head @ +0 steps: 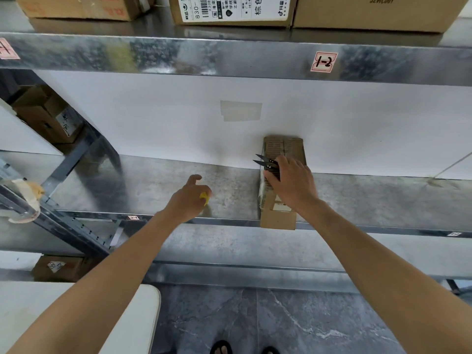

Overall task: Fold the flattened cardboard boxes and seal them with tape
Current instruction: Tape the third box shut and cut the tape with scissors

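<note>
A small brown cardboard box [283, 146] lies on the metal shelf [153, 185], its near end overhanging the shelf's front edge. My right hand [293, 183] rests on top of the box and grips black thread snips [267, 162], blades pointing left. My left hand [190, 198] hovers over the shelf to the left of the box, fingers curled around a small yellow object [204, 196], mostly hidden by the hand.
A white wall panel [178, 118] backs the shelf, with a tape patch [241, 110] on it. Cardboard boxes [235, 8] stand on the upper shelf. A white table corner [138, 310] is at lower left. More boxes [46, 113] sit on the left rack.
</note>
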